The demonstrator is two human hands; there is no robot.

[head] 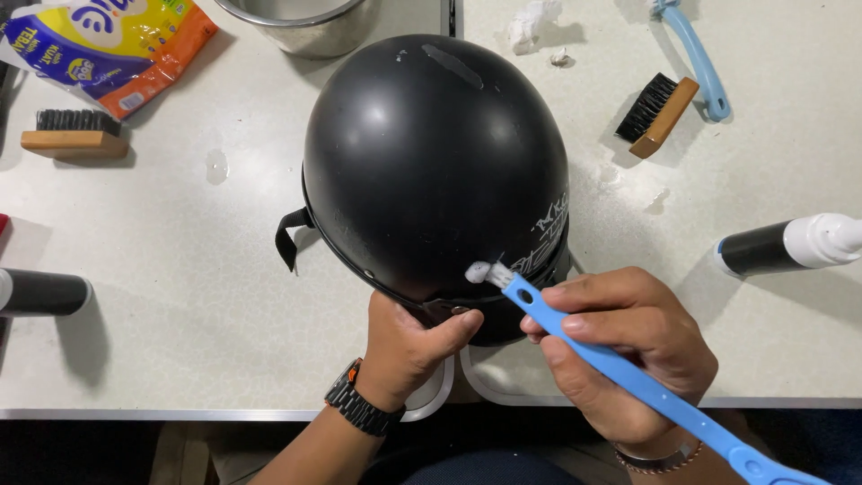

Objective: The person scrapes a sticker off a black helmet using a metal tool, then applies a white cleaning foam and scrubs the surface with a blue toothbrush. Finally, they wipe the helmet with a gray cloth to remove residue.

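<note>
A matte black helmet (431,153) sits dome-up on the white table (180,296), with a strap hanging at its left side. My left hand (409,346), a black watch on its wrist, grips the helmet's near rim from below. My right hand (628,346) holds a long blue brush (628,373) by its handle. The brush's foamy white head touches the helmet's lower front, beside some white markings on the shell.
Two wooden brushes with black bristles lie on the table, one at the left (74,135), one at the right (660,112). A second blue brush (705,67), a black-and-white bottle (790,244), a black bottle (45,292), a metal pot (301,22) and a yellow-orange packet (108,49) ring the helmet.
</note>
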